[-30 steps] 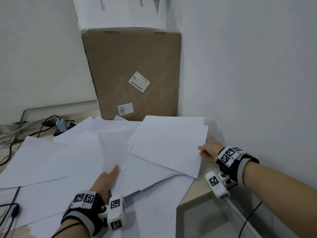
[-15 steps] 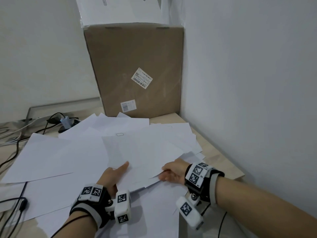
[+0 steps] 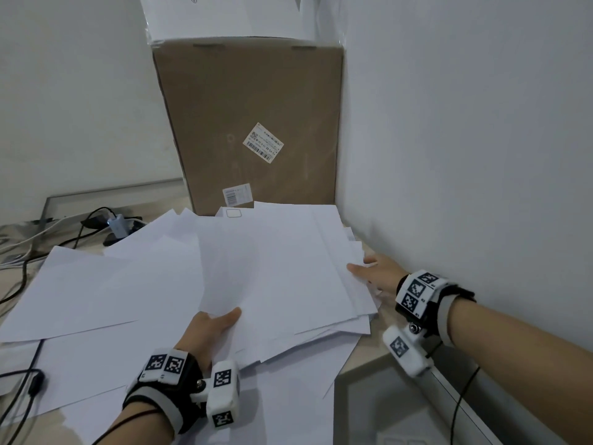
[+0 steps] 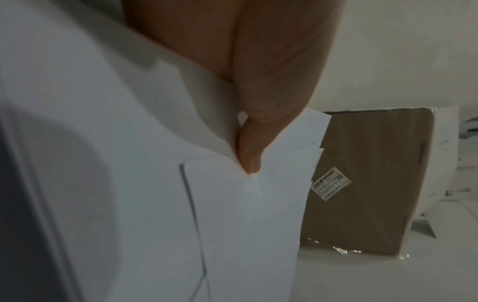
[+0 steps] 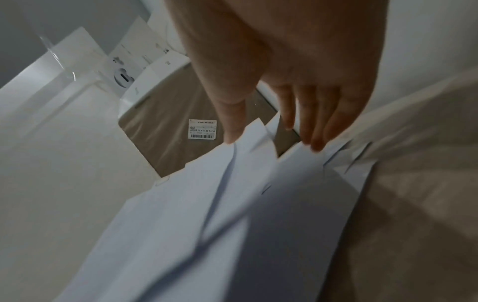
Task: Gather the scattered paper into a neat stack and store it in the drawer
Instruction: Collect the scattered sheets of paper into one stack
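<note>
1. Far left: cables [image 3: 29, 252] and a small adapter [image 3: 117, 224] on the desk [image 3: 361, 358], against the wall.
2. Left-centre: loose paper sheets [image 3: 96, 284] spread flat, overlapping, some over the desk's near edge.
3. Centre: left hand [image 3: 208, 329] pinching the near edge of a rough paper stack [image 3: 272, 271], thumb on top, fingers beneath; stack fanned, edges uneven, partly raised off the sheets below.
4. Behind: cardboard box [image 3: 256, 123] upright in the corner, two labels on its face; white box on top.
5. Right: right hand [image 3: 378, 274], fingers straight and slack, touching the stack's right edge beside the wall; no grasp.
</note>
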`<state>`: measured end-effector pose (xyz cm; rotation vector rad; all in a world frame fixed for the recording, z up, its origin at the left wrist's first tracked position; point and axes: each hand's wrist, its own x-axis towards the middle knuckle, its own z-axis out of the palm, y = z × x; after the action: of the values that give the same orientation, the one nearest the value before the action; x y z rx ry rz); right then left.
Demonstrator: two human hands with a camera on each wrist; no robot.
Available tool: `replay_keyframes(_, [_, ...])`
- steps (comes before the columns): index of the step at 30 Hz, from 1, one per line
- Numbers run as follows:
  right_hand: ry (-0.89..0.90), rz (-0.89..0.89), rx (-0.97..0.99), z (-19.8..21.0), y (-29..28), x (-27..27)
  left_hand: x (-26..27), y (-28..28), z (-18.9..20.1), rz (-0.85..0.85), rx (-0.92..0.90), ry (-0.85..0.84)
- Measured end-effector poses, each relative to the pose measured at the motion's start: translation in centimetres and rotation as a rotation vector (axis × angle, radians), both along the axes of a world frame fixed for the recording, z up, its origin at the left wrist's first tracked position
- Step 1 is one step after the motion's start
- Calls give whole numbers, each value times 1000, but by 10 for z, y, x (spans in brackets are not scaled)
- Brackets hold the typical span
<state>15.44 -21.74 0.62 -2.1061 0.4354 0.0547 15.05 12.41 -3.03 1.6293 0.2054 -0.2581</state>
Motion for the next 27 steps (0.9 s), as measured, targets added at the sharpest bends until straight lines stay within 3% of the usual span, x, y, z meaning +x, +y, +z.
replay_keyframes(5, [76, 72, 271, -6, 10, 2, -5, 0, 2, -32, -78, -11])
replay_keyframes(12, [24, -213, 362, -7, 7, 11, -3, 2, 0, -43, -68, -2])
replay_keyframes(16, [-10, -228, 410, 6, -5, 11, -6, 2, 4, -75, -83, 3])
replay_keyframes(22, [-159, -1, 27, 42, 5, 7, -1, 4, 3, -105, -125, 61])
replay_keyframes(27, [-286, 83, -149, 57, 18, -2, 3, 0, 6, -120, -48, 86])
